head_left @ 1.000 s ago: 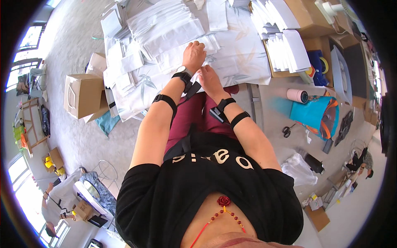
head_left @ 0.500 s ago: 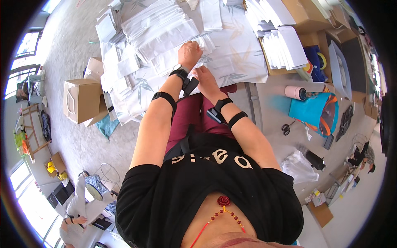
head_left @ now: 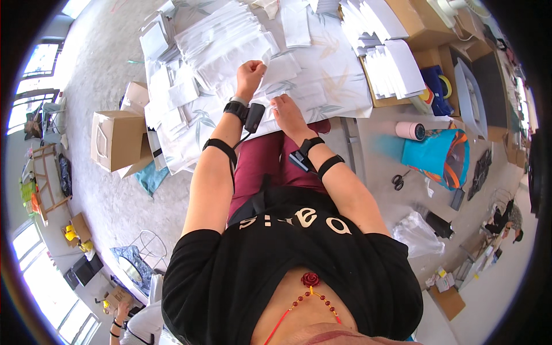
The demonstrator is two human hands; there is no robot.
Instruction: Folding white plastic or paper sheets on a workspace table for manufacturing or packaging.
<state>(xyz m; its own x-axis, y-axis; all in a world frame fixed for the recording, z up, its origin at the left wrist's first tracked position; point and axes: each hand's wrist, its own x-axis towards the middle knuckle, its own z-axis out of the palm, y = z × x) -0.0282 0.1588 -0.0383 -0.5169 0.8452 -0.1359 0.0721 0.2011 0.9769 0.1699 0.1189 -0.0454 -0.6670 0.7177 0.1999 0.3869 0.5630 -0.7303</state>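
My left hand (head_left: 250,79), wearing a black wrist strap, pinches the edge of a thin white plastic sleeve (head_left: 266,59) above the table. My right hand (head_left: 289,115) is nearer to me, low over the table's front part. Its thumb and fingertips press together; whatever lies between them is too small to make out. Flat white sleeves (head_left: 284,68) lie just beyond both hands. A long overlapping row of white sleeves (head_left: 221,37) spreads farther off, and loose white packets (head_left: 183,92) lie to the left of my left hand.
The table (head_left: 353,92) has a leaf-patterned white cover. At its right, an open carton holds stacked white packets (head_left: 394,68). A pink cup (head_left: 410,130), a turquoise bag (head_left: 434,155) and scissors (head_left: 398,181) are lower right. Cardboard boxes (head_left: 115,138) stand left; another person's arm (head_left: 118,322) shows lower left.
My left hand has moved left and lifted a sleeve's edge, parting from my right hand. My right hand has barely shifted. The person at the lower left has moved.
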